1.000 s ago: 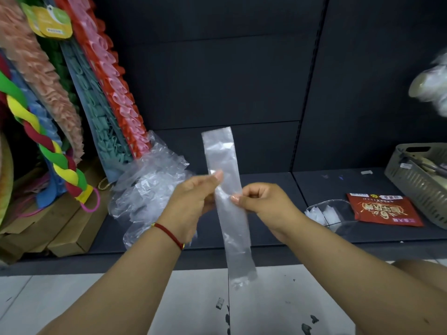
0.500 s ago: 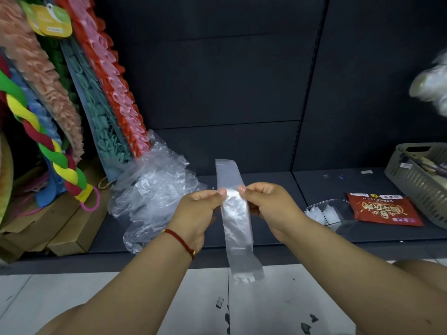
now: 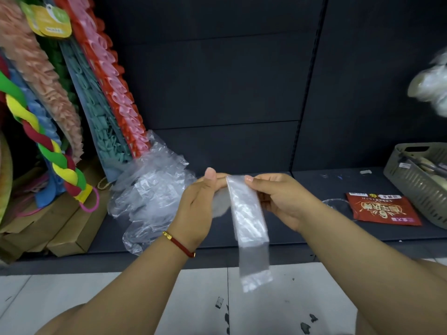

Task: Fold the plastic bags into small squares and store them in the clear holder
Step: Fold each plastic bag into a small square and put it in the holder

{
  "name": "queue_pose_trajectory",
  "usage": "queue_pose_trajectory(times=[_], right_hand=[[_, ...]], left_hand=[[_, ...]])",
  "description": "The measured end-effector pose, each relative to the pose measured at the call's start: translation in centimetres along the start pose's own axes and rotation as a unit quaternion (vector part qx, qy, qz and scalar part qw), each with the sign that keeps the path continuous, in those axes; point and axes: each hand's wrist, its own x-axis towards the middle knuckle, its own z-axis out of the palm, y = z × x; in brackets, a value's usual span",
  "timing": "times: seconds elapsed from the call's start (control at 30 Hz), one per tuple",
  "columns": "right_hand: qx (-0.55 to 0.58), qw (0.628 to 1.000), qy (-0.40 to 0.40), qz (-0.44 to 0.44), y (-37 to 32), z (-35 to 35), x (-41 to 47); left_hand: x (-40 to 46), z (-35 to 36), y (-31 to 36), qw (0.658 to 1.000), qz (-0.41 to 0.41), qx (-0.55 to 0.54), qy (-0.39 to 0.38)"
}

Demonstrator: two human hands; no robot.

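A clear plastic bag folded into a long narrow strip (image 3: 249, 221) hangs in front of me, doubled over at its top. My left hand (image 3: 200, 201) pinches the strip's folded top edge from the left. From the right, my right hand (image 3: 278, 197) pinches the same top edge, thumb on the plastic. A crumpled heap of loose clear plastic bags (image 3: 150, 192) lies on the dark shelf behind my left hand. The clear holder (image 3: 336, 204) sits on the shelf to the right, mostly hidden behind my right forearm.
A red snack packet (image 3: 382, 209) lies on the dark shelf (image 3: 314, 235) next to a grey slatted basket (image 3: 416, 182). Colourful foam garlands (image 3: 96, 100) and brown cardboard boxes (image 3: 65, 228) fill the left side. Pale floor tiles (image 3: 193, 298) lie below.
The upper part of the strip, which stood tall above my hands, has been folded down. Both hands now hold the fold at the top, and the strip hangs shorter.
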Motion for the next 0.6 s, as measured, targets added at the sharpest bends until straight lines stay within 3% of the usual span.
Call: queue_pose_trajectory(times=[0.13, 0.27, 0.47, 0.6], right_hand=[[-0.043, 0.999, 0.012, -0.017, 0.4, -0.2, 0.3], [-0.038, 0.999, 0.022, -0.030, 0.8, -0.6, 0.7], [-0.007, 0.997, 0.036, -0.069, 1.1, 0.3, 0.9], [0.003, 0.997, 0.032, -0.077, 1.0, 0.5, 0.8]], left_hand=[[0.5, 0.0, -0.1, 0.990, -0.085, -0.113, 0.010], [0.6, 0.4, 0.2, 0.954, -0.184, -0.234, 0.020], [0.4, 0.8, 0.3, 0.946, -0.164, -0.275, 0.056], [0.2, 0.8, -0.5, 0.964, -0.136, -0.219, 0.064]])
